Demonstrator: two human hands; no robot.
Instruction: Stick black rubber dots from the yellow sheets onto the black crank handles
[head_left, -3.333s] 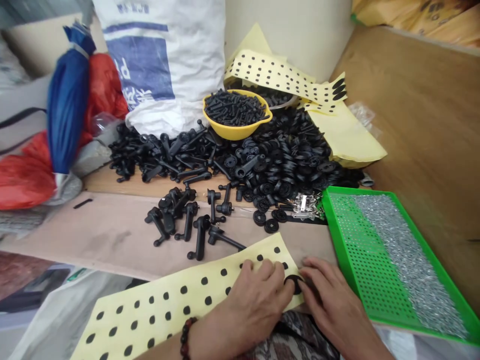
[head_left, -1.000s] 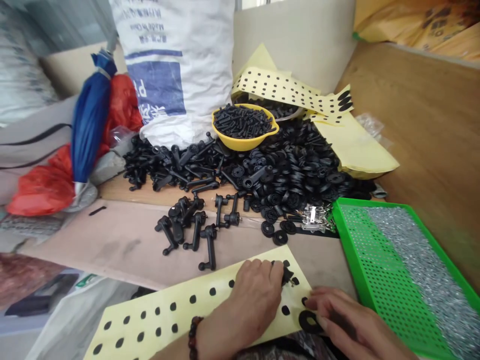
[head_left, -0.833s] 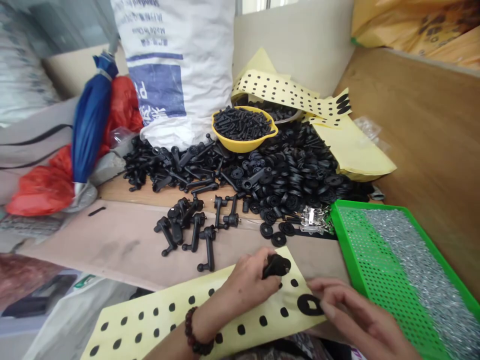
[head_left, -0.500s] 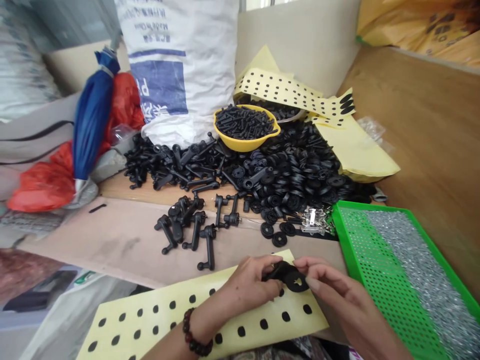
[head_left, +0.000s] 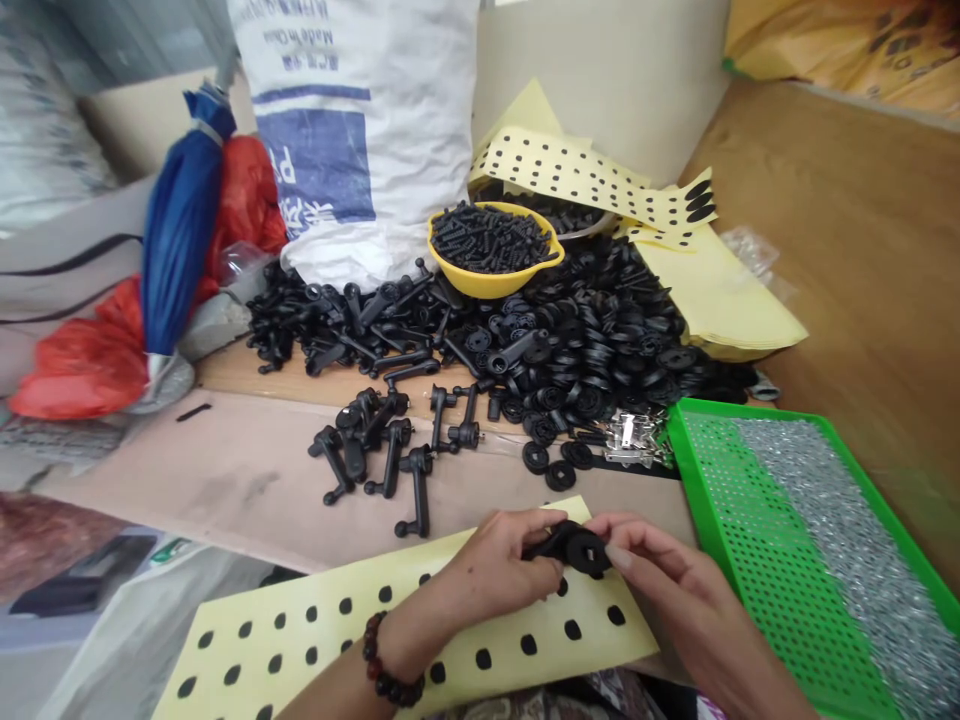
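1. Holding a black plastic crank handle up, the left hand and the right hand meet above a yellow sheet with black dots.
2. Both grips are closed. The left grip has the long arm of the handle, and the right grip has a round black disc at its end.
3. The handle lies almost flat, with its long side going left to right. The right hand is nearer the disc.
4. A green tray of tiny silver bits sits just right of the right hand.
5. Earlier, the disc lay on the sheet by the right hand. Now it is up, pressed to the handle.
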